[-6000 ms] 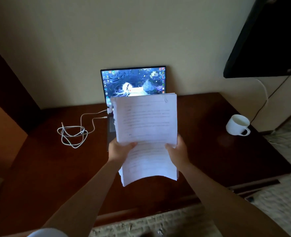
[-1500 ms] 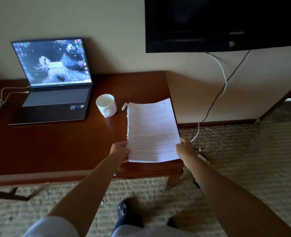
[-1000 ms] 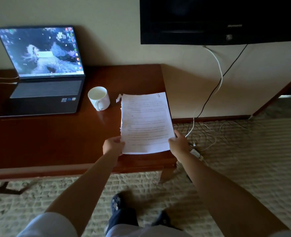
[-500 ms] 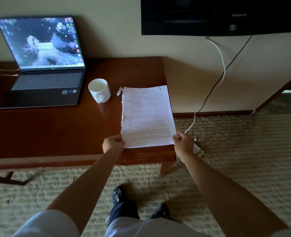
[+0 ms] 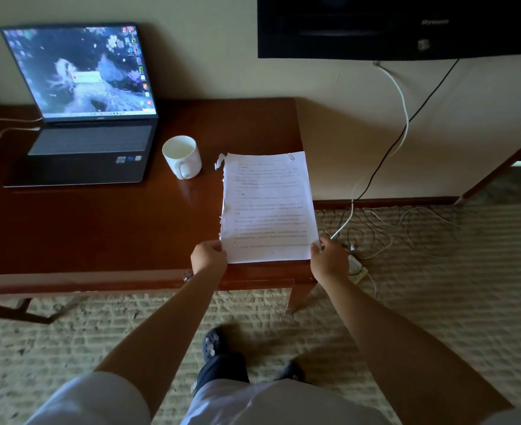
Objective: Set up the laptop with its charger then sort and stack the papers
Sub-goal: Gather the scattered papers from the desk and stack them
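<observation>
From the head camera I see a dark wooden desk [image 5: 100,228] against a pale wall, with ribbed beige carpet [image 5: 437,286] below it and a black television [image 5: 400,26] mounted up on the right. The laptop [image 5: 90,118] sits open at the desk's back left, its screen lit, and a white charger cable [image 5: 5,127] runs to its left side. A white mug [image 5: 182,156] stands just right of the laptop. The stack of papers [image 5: 268,207] lies on the desk's right end, its right edge reaching past the desk's side, printed side up, with a paperclip at the top right corner and ragged sheet edges along its left side. My left hand [image 5: 208,256] pinches the bottom left corner of the stack with curled fingers. My right hand [image 5: 329,256] grips the bottom right corner, thumb on top. 2 cables hang from the television to a tangle of wires [image 5: 375,228] on the carpet.
</observation>
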The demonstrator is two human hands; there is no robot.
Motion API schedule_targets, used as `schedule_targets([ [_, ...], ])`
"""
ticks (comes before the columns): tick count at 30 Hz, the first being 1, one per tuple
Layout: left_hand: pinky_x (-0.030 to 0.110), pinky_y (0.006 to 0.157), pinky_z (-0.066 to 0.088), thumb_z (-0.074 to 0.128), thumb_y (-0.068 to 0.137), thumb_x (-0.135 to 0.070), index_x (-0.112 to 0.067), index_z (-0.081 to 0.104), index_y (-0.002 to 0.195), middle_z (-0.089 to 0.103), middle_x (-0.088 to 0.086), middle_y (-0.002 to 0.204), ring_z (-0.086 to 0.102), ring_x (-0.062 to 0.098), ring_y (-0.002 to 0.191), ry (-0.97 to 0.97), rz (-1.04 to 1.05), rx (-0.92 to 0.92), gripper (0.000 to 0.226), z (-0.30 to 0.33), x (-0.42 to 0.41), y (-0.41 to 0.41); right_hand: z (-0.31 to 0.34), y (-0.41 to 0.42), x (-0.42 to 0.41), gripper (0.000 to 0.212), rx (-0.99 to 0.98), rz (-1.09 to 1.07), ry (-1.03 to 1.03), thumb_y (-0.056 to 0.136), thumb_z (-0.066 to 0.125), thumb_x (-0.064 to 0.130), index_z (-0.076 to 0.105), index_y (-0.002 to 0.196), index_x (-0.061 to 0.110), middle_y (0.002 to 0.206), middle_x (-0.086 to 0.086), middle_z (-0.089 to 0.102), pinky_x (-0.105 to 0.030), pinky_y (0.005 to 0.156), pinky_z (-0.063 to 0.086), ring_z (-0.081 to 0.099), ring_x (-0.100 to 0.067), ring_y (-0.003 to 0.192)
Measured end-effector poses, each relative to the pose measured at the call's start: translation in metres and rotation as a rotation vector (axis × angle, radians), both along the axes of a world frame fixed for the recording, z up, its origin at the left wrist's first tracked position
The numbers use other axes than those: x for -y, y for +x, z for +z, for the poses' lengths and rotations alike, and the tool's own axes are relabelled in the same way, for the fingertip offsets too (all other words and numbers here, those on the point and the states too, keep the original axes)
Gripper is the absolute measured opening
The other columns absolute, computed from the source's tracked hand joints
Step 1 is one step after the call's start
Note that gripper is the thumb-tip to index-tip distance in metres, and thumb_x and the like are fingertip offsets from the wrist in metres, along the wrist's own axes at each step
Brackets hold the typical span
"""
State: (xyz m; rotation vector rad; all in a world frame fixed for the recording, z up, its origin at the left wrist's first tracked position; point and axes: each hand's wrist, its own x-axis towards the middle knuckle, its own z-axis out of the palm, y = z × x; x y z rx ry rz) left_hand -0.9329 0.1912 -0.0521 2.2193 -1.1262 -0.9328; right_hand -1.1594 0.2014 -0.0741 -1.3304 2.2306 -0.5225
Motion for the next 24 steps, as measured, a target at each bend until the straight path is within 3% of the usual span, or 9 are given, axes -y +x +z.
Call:
schedule_targets([
  [4,0.019,0.047,0.036,0.046,0.078,0.006,-0.011,0.074,0.095,0.069,0.008,0.091,0.056,0.018,0.073,0.052,-0.091,0.043,0.037,0.005,0.005,0.0,-0.001,0.004,0.01,0.027,-0.044,0.024,0.024,0.095,0.049,0.025,0.062,0.111,0.007,0.111,-0.011,0.061,-0.034,0.077,0.056,0.062,-0.027,0.099],
  [8,0.024,0.053,0.038,0.042,0.073,0.007,-0.007,0.063,0.085,0.062,0.007,0.08,0.056,0.025,0.074,0.032,-0.151,0.048,0.027,0.011,0.022,0.001,0.001,0.008,0.029,0.035,0.081,0.056,0.008,0.092,0.054,0.023,0.053,0.123,0.008,0.121,-0.01,0.057,-0.041,0.082,0.057,0.059,-0.028,0.107],
  [12,0.027,0.059,0.041,0.041,0.074,0.005,-0.009,0.06,0.094,0.06,0.004,0.084,0.055,0.021,0.076,0.024,-0.138,-0.117,0.031,0.015,0.05,-0.004,0.005,0.015,0.056,0.042,0.221,0.049,0.015,0.092,0.052,0.016,0.043,0.132,0.008,0.129,-0.011,0.053,-0.045,0.093,0.052,0.054,-0.03,0.118],
  [16,0.021,0.053,0.042,0.042,0.081,0.004,-0.01,0.057,0.101,0.058,0.0,0.086,0.058,0.016,0.078,0.013,-0.107,-0.263,0.028,0.019,0.085,-0.011,0.007,0.018,0.088,0.048,0.295,0.016,-0.002,0.092,0.047,0.016,0.036,0.138,0.011,0.136,-0.01,0.05,-0.047,0.097,0.048,0.052,-0.03,0.122],
  [21,0.023,0.054,0.046,0.041,0.084,0.001,-0.015,0.059,0.111,0.064,0.003,0.098,0.062,0.018,0.084,0.033,-0.079,-0.39,0.036,0.018,0.11,-0.016,0.01,0.024,0.109,0.043,0.319,-0.022,-0.056,0.09,0.047,0.01,0.043,0.133,0.013,0.13,-0.006,0.053,-0.04,0.098,0.047,0.052,-0.025,0.119],
  [24,0.024,0.055,0.046,0.041,0.084,0.002,-0.012,0.058,0.104,0.063,0.004,0.095,0.062,0.019,0.083,0.036,-0.029,-0.405,0.03,0.017,0.114,-0.015,0.008,0.025,0.109,0.047,0.339,-0.031,-0.061,0.089,0.05,0.012,0.041,0.135,0.015,0.133,-0.005,0.051,-0.036,0.098,0.045,0.049,-0.023,0.123],
])
